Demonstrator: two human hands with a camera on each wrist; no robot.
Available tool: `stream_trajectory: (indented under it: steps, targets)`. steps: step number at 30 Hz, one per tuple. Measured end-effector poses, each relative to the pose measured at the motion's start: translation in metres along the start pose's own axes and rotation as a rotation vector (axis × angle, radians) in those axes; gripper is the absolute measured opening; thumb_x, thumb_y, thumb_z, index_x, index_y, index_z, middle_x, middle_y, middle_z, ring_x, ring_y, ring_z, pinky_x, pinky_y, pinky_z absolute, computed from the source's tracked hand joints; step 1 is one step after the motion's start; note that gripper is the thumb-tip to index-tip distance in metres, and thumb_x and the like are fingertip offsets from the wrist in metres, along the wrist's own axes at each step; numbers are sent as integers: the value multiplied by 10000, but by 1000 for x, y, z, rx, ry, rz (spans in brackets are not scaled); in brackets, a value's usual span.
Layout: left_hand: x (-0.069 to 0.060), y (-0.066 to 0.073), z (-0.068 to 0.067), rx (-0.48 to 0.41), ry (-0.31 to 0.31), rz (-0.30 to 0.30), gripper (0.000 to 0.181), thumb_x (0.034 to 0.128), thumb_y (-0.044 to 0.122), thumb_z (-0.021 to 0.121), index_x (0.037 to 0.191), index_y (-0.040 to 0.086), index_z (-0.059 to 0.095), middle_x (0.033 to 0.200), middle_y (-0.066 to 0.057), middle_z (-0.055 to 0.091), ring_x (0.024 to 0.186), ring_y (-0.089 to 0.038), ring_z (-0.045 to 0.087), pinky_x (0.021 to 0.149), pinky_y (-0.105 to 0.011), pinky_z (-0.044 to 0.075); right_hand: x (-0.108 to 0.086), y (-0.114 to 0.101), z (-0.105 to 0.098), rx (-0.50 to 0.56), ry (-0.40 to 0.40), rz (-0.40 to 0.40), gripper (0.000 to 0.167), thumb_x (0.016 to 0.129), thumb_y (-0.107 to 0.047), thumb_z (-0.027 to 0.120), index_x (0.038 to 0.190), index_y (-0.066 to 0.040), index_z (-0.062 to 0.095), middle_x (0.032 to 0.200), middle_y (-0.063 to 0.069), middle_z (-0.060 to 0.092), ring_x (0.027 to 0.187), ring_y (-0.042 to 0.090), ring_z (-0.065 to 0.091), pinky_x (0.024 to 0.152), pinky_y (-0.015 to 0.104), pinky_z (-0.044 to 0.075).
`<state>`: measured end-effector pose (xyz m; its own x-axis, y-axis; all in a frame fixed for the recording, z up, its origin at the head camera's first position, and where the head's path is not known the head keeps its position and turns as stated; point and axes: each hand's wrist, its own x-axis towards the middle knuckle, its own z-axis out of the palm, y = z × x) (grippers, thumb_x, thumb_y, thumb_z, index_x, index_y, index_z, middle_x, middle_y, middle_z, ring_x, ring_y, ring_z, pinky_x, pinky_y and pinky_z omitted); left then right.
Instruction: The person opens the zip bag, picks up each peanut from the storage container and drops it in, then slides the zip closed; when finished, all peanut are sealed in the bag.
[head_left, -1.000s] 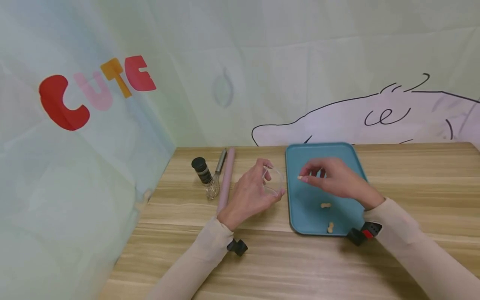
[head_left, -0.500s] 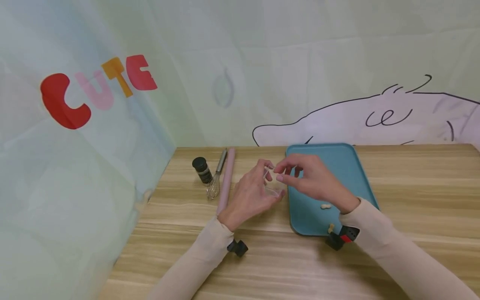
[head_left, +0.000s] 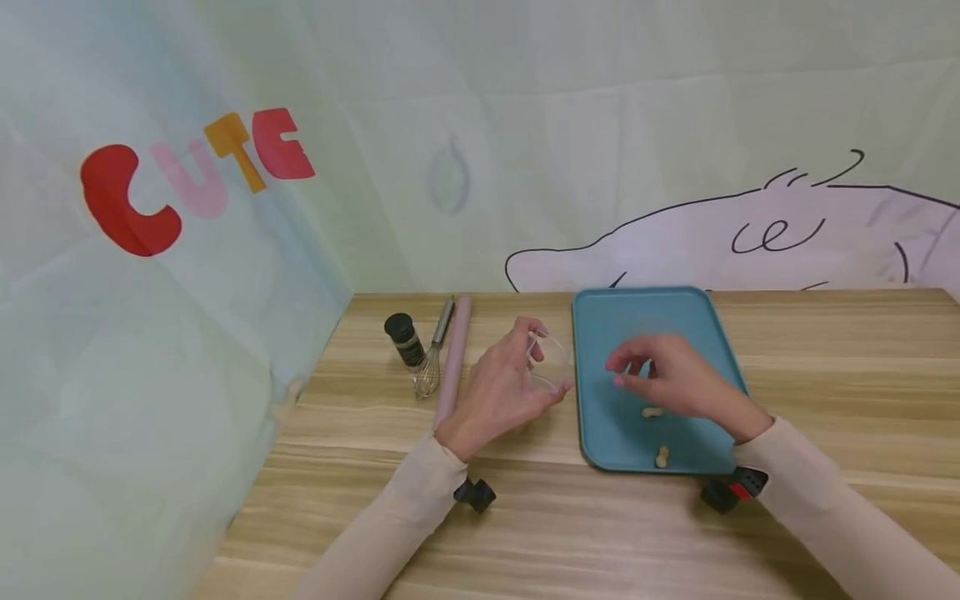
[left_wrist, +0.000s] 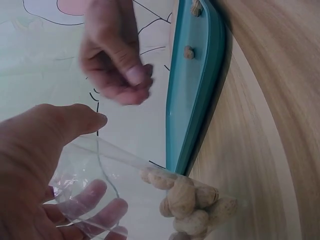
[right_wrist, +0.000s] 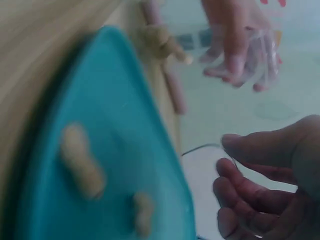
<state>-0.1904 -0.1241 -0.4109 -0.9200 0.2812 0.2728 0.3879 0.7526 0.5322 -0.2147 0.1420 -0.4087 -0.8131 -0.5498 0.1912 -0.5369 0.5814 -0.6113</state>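
My left hand (head_left: 498, 396) grips a clear plastic cup (left_wrist: 125, 165), thumb on one side and fingers on the other. Several unshelled peanuts (left_wrist: 187, 202) lie at the bottom of the cup in the left wrist view. To the right, my right hand (head_left: 671, 379) hovers above a blue tray (head_left: 603, 437). Its fingers are loosely bent with a gap to the thumb, and nothing shows between them. Two peanuts lie on the tray below that hand: one peanut (head_left: 652, 412) nearer the middle, another peanut (head_left: 662, 457) by the front edge.
Left of the cup, a black-capped seasoning jar (head_left: 405, 340), a wire whisk (head_left: 428, 371) and a long pink rod (head_left: 453, 354) are on the wooden table (head_left: 525, 525). A printed cloth (head_left: 465, 150) hangs along the back and left side.
My right hand carried a peanut left to the cup's mouth, then came back over the tray without it. The left hand and cup stayed in place.
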Motion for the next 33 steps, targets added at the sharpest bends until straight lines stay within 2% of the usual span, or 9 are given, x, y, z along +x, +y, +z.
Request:
stream_trajectory:
  steps: [4,7,12,18,24,27,33]
  targets:
    - [-1,1,0,15,-1,-2,657,867,432,874,1339,174,497,1028,-18,670,790,-138,599,653,-259,483,-16,18,-1,-51,-116,50,159,909,-94,830,1058,-49,797,997,35,777,867,106,611,724,258,499]
    - [-1,2,0,17,-5,-3,657,871,429,874,1344,163,503,1016,5,649,795,-138,601,650,-256,486,-24,29,-1,-66,-168,93,138,914,-126,830,1035,-69,794,967,5,760,846,88,585,724,254,479]
    - [-1,2,1,3,-12,4,666,870,415,876,1349,132,509,1009,7,645,817,-139,614,666,-270,502,-32,38,2,-44,-175,128,54,949,-173,809,945,-134,772,843,-64,687,769,47,533,675,238,429]
    - [-1,2,1,1,-7,7,670,865,411,884,1346,128,513,996,23,632,814,-138,614,663,-266,498,-32,37,3,-43,-172,155,46,963,-180,791,936,-154,765,823,-67,670,768,73,535,679,239,422]
    - [1,4,2,-3,-5,9,666,866,416,884,1347,161,501,1004,24,633,801,-133,608,649,-260,491,-22,28,-1,-41,-88,87,49,991,-178,770,953,-150,783,859,-75,705,782,63,559,693,237,474]
    - [2,4,2,-11,-8,7,663,866,421,881,1343,170,496,1026,-17,661,811,-137,610,655,-264,494,-11,12,-5,-11,-9,41,44,993,-188,775,978,-156,800,875,-68,728,803,68,582,715,242,502]
    - [0,1,1,-14,-4,15,663,854,383,889,1337,147,500,1041,-79,697,818,-156,617,669,-280,500,13,-27,-2,83,153,18,80,996,-230,780,1064,-219,821,960,-62,778,884,116,643,781,269,537]
